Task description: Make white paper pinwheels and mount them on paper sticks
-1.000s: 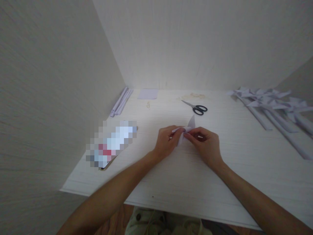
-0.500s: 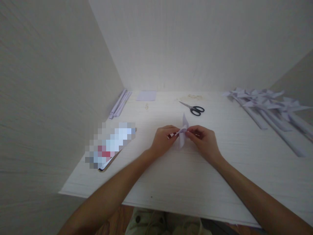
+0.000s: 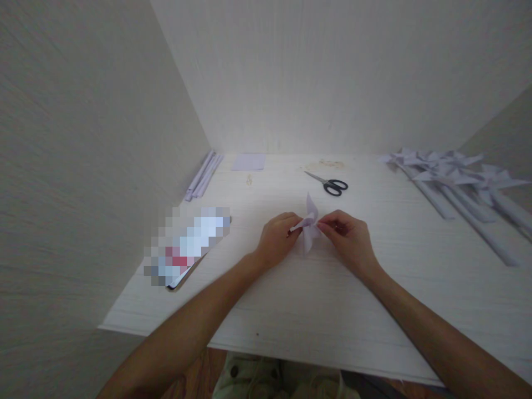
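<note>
A white paper pinwheel [image 3: 308, 221] with curled blades is between my two hands, just above the table. My left hand [image 3: 279, 239] is closed, pinching the pinwheel's left side between thumb and fingers. From the right, my right hand [image 3: 347, 235] pinches with thumb and index fingertip at the pinwheel's right edge, close to its middle. Whether a small piece is also between those right fingertips is too fine to tell. Beyond the hands lie scissors [image 3: 332, 187] with black handles, their blades pointing left.
Rolled paper sticks [image 3: 203, 176] lie at the back left beside a paper square [image 3: 249, 162]. Small pale bits [image 3: 249, 180] and a scattered pile [image 3: 330, 164] lie near the back. Several pinwheels on sticks [image 3: 453, 172] are heaped at right. A phone [image 3: 199, 244], blurred out, rests at left.
The pinwheel has turned slightly, so its blades show more openly and sit a little further left. My right fingertips have drawn back slightly to its right edge.
</note>
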`<state>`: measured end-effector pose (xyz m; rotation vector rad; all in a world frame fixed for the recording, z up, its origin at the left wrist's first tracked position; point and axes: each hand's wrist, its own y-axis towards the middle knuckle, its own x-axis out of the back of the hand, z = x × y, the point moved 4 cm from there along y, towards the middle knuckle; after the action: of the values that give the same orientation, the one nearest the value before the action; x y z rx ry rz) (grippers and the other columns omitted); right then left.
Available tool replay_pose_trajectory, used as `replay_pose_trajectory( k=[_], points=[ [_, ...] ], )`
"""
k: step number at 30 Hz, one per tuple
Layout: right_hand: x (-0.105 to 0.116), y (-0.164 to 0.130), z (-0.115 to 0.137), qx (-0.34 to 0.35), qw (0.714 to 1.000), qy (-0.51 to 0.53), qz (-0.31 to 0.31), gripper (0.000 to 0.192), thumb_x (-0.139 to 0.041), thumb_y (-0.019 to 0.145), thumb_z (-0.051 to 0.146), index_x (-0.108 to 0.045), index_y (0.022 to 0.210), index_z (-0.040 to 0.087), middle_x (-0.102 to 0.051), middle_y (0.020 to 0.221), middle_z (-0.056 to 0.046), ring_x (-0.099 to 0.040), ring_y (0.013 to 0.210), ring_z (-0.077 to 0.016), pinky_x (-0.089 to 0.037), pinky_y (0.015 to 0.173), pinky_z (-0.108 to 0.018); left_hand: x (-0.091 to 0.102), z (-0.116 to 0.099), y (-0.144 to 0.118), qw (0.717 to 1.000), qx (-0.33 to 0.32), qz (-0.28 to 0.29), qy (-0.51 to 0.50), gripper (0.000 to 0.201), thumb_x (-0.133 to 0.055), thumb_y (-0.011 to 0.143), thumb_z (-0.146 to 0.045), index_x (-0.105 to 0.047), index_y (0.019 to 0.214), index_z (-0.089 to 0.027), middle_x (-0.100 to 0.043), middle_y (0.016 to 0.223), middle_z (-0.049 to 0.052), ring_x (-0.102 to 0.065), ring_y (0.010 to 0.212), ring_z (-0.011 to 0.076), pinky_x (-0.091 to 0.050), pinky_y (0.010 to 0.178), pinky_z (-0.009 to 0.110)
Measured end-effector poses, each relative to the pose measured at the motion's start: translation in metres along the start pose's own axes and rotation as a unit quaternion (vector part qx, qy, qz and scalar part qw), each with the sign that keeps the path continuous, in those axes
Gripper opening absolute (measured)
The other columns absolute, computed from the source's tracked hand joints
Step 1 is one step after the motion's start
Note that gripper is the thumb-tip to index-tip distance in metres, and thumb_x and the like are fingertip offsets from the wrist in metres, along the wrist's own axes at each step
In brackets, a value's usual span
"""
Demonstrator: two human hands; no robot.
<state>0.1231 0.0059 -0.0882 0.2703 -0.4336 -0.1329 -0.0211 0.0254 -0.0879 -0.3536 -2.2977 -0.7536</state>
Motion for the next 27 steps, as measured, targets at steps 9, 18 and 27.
replay_pose_trajectory(
  k=[9, 18, 27],
  points=[
    [0.000, -0.001, 0.004, 0.020, 1.000, -0.023, 0.003, 0.006, -0.055, 0.069, 0.022, -0.055, 0.065, 0.017, -0.054, 0.058, 0.000, -0.048, 0.052, -0.0115, -0.038, 0.049, -0.024, -0.008, -0.001, 0.000, 0.995, -0.023, 0.090, -0.023, 0.014, -0.040, 0.077, -0.016, -0.052, 0.068, -0.015, -0.053, 0.068, 0.002, -0.049, 0.066, 0.0129, -0.039, 0.061, 0.024],
    [-0.002, -0.003, 0.006, 0.026, 0.999, -0.026, 0.011, 0.005, -0.056, 0.069, 0.020, -0.055, 0.065, 0.017, -0.055, 0.058, 0.001, -0.049, 0.052, -0.0113, -0.038, 0.048, -0.024, -0.010, -0.001, 0.001, 0.990, -0.009, 0.111, -0.087, 0.012, -0.040, 0.075, -0.015, -0.050, 0.068, -0.014, -0.053, 0.069, 0.002, -0.050, 0.067, 0.0130, -0.040, 0.063, 0.024],
    [-0.004, -0.003, 0.004, 0.021, 1.000, -0.010, 0.006, 0.004, -0.053, 0.071, 0.019, -0.053, 0.067, 0.018, -0.053, 0.059, 0.001, -0.048, 0.053, -0.0112, -0.038, 0.050, -0.024, -0.019, 0.001, -0.002, 0.965, 0.071, 0.137, -0.213, 0.013, -0.039, 0.074, -0.011, -0.051, 0.066, -0.012, -0.053, 0.065, 0.000, -0.048, 0.063, 0.0104, -0.039, 0.058, 0.021]
  ],
)
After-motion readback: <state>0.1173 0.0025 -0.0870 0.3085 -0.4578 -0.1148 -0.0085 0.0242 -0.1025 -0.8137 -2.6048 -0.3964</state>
